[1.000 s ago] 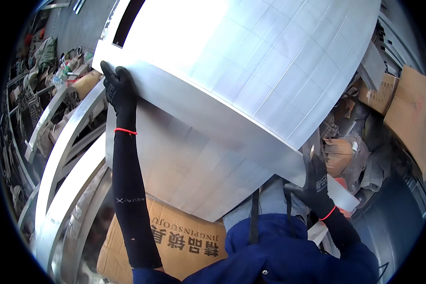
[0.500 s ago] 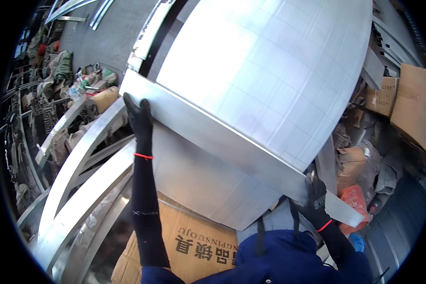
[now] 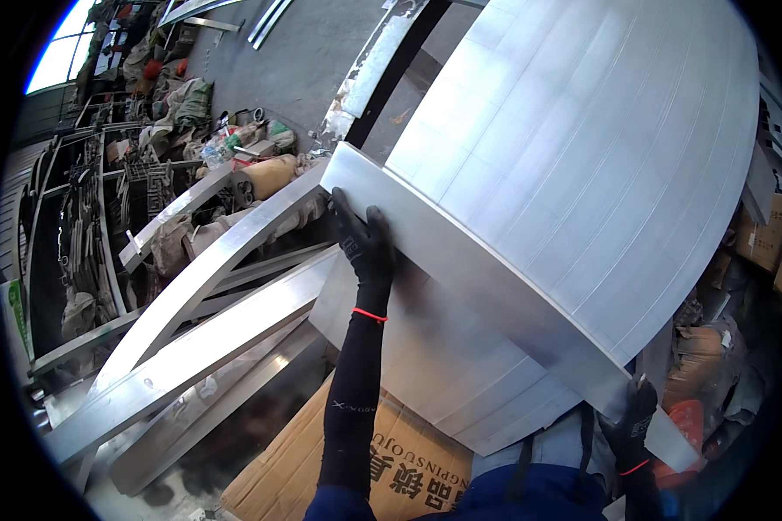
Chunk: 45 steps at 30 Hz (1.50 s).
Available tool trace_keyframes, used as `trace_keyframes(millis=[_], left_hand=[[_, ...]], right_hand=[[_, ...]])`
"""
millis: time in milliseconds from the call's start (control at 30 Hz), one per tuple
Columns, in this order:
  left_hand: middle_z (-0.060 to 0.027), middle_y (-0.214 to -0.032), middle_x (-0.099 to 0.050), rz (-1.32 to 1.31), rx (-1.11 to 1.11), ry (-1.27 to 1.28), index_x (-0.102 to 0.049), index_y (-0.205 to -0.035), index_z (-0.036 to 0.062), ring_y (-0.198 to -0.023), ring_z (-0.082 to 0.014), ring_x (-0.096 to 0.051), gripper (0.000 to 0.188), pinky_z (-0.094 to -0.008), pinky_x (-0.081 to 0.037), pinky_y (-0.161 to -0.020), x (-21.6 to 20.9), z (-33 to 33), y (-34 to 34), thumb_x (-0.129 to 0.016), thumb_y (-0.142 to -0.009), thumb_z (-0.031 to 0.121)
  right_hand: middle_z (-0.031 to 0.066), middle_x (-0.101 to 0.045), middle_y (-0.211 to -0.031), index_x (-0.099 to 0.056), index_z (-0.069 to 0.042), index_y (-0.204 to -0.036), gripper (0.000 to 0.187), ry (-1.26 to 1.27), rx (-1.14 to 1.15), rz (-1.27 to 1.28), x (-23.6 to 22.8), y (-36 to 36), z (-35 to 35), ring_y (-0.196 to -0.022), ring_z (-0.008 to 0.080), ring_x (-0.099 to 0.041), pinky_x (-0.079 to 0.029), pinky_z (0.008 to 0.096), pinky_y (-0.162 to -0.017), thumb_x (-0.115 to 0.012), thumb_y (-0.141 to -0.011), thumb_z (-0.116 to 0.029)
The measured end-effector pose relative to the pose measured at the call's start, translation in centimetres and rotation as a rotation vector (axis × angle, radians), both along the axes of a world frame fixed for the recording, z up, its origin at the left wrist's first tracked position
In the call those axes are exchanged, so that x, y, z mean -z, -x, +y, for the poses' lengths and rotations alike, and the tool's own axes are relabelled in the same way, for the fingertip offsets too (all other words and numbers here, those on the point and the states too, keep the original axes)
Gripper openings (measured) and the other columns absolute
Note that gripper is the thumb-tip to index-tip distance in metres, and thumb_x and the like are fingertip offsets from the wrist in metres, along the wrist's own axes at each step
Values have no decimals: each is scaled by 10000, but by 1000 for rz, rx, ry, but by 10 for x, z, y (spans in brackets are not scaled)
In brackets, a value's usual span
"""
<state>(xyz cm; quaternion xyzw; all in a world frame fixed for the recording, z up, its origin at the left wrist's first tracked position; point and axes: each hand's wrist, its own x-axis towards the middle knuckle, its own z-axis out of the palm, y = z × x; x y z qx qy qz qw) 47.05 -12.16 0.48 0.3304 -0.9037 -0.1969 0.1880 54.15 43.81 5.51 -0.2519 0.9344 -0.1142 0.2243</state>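
One silver bar [image 3: 495, 295] shows in the head view, straight and flat-sided, lying crosswise over the pale slatted panel [image 3: 599, 174]. Its long axis slants from the far left down to the near right; one wide face is turned toward the wearer, and the upper edge runs across the grooves. I cannot tell whether it rests on the panel or is held just above.

The bar's left end reaches the panel's left edge, close to a curved rail [image 3: 204, 269]; a straighter rail [image 3: 191, 365] slants below that. Past the panel's far left edge, grey floor [image 3: 287, 78] opens out. The bar's right end juts beyond the panel's right edge, near a red bucket [image 3: 682, 425]. A carton [image 3: 308, 443] lies below the panel's near edge.

Both hands are black-gloved. The left hand [image 3: 365, 247] is at the bar's left end, forearm stretched upward, two digits spread against the wide face; how far the others close is hidden. The right hand [image 3: 632, 421], lower and nearer the body, is closed around the bar just short of its right tip.
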Motion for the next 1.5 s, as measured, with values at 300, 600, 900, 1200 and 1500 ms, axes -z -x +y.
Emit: trace_keyframes(millis=[300,600,900,1200,1500], left_hand=[[-315,-1444,-316,-53,-9,50,-216,-1439,-73,-1346,-429,-321,633,-458,-256,-1116,-1,8,10,-467,-937,219],[-314,-1414,-362,31,-16,95,-244,-1430,-84,-1259,-433,-406,625,-472,-304,-1069,10,4,9,-471,-932,218],[-301,-1422,-360,-17,-43,67,-247,-1431,-83,-1286,-424,-378,630,-465,-293,-1077,5,9,9,-463,-937,243],[-281,-1501,-233,-81,-40,5,-203,-1447,-76,-1398,-395,-238,623,-437,-201,-1146,1,8,8,-397,-985,294],[-296,-1445,-341,-136,2,93,-239,-1462,-19,-1318,-423,-376,645,-443,-314,-1087,15,-12,-2,-453,-985,358]], right_hand=[[275,-297,-1441,-265,-33,-1447,981,57,64,-31,3,19,3,-1298,457,-323,-283,535,-1069,-799,-645,-212],[268,-320,-1433,-274,-39,-1441,959,14,-11,8,3,19,9,-1289,454,-345,-290,544,-1062,-799,-656,-206],[263,-373,-1385,-349,-49,-1381,883,44,2,33,2,21,5,-1255,461,-373,-318,557,-1032,-800,-647,-240],[259,-359,-1400,-340,-41,-1391,900,31,-12,21,2,21,5,-1270,456,-364,-309,549,-1040,-808,-648,-240],[217,-359,-1429,-349,-48,-1410,881,56,5,-63,-8,29,-2,-1302,418,-343,-258,553,-1071,-744,-705,-399]])
